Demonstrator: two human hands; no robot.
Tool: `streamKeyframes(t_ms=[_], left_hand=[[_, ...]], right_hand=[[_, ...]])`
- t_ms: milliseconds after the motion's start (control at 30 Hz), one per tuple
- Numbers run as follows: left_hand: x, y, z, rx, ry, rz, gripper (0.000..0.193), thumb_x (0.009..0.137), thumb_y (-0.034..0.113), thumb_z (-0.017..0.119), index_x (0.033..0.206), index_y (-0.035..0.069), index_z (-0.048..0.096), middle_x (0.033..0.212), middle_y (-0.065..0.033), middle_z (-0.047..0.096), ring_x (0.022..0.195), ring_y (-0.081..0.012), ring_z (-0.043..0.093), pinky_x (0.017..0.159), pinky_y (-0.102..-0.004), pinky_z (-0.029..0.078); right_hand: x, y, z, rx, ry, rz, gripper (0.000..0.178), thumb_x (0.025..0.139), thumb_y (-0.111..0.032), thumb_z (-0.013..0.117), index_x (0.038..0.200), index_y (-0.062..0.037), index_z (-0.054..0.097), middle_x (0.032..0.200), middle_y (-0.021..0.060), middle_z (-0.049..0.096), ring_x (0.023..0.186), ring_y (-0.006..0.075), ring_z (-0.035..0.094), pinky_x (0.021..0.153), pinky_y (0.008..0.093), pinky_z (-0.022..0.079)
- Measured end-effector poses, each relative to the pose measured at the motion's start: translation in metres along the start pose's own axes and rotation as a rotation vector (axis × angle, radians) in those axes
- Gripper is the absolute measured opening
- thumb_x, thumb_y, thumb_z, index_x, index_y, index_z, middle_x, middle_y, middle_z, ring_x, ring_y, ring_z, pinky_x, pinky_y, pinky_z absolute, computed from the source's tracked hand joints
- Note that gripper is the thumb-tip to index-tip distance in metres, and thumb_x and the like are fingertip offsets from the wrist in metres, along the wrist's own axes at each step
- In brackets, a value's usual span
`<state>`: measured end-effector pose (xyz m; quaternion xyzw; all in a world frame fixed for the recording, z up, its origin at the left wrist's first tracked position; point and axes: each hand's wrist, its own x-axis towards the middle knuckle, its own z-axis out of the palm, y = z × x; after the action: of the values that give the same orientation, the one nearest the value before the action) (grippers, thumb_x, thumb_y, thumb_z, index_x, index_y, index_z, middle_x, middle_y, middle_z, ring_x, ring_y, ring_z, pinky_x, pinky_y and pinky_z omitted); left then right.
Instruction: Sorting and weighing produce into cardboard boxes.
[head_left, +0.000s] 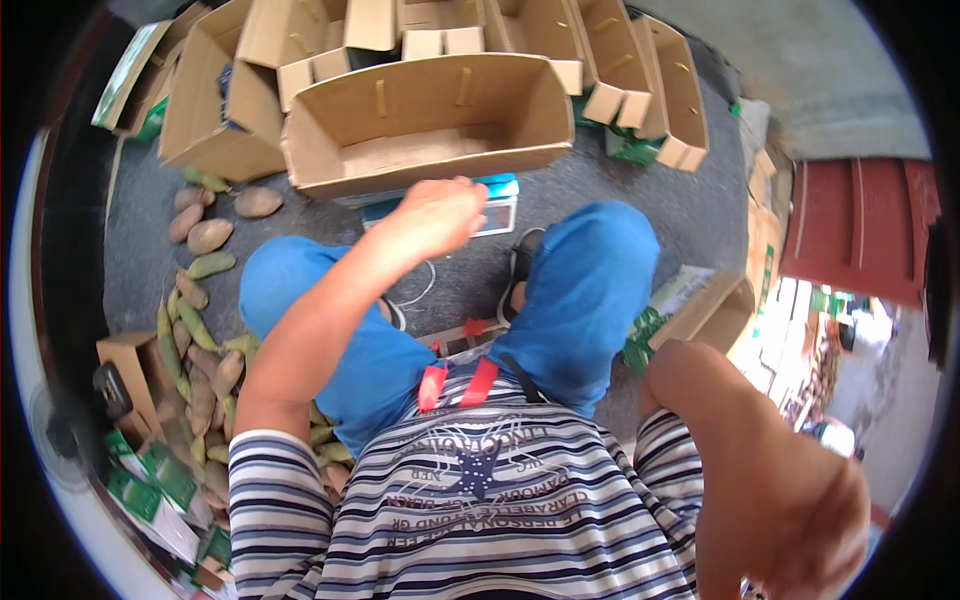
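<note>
My left hand (440,215) reaches forward between my knees, its fingers curled in, with nothing showing in them. It hovers over the front of a low bench scale (498,216) with a blue and white edge and a small display. On top of the scale stands a long open cardboard box (430,100), its visible inside bare. My right hand (815,520) is raised close at the lower right, fingers bent inward; whatever they may hold is hidden.
Several open cardboard cartons (535,30) line the back. Brownish sweet-potato-like tubers (205,385) and long green vegetables (196,325) lie heaped at my left. Another open carton (705,310) stands right of my knee. A thin white cord (428,285) loops over the dark floor between my feet.
</note>
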<state>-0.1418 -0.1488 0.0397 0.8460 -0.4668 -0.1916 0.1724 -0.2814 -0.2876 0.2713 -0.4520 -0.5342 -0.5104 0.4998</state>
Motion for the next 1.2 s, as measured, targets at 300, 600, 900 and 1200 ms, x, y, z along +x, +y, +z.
streamKeyframes(t_ms=[300,600,900,1200], left_hand=[[0.000,0.001,-0.012,0.153,0.316,-0.117,0.026,0.079,0.016,0.060,0.099,0.002,0.050,0.092,-0.0179,0.053,0.085,-0.0366,0.055,0.070,-0.0433,0.045],[0.008,-0.002,-0.008,0.232,0.318,-0.212,0.028,0.079,0.016,0.061,0.101,0.004,0.049,0.097,-0.0169,0.049,0.082,-0.0372,0.056,0.067,-0.0438,0.047],[0.003,-0.020,0.003,0.389,0.319,-0.237,0.018,0.077,0.014,0.061,0.086,0.004,0.049,0.086,-0.0154,0.049,0.074,-0.0319,0.058,0.062,-0.0415,0.049],[0.008,-0.017,0.006,0.401,0.317,-0.203,0.019,0.075,0.015,0.062,0.084,0.004,0.050,0.080,-0.0148,0.053,0.072,-0.0306,0.059,0.060,-0.0399,0.049]], right_hand=[[-0.163,-0.046,-0.138,-1.056,0.374,1.261,0.015,0.092,-0.017,0.047,0.093,-0.0031,0.051,0.086,0.0078,0.060,0.071,0.0110,0.056,0.064,0.0231,0.044],[-0.319,-0.274,-0.286,-2.461,0.009,1.660,0.061,0.073,-0.036,0.064,0.115,0.0049,0.047,0.121,0.0260,0.046,0.117,0.0365,0.041,0.093,0.0428,0.038],[-0.326,-0.297,-0.289,-2.043,0.212,2.180,0.053,0.077,-0.043,0.060,0.098,0.0049,0.060,0.097,0.0268,0.060,0.092,0.0376,0.059,0.081,0.0418,0.045],[-0.140,-0.118,-0.273,-1.192,0.776,1.274,0.045,0.083,-0.028,0.062,0.115,0.0027,0.050,0.104,0.0116,0.059,0.086,0.0207,0.059,0.076,0.0309,0.049]])
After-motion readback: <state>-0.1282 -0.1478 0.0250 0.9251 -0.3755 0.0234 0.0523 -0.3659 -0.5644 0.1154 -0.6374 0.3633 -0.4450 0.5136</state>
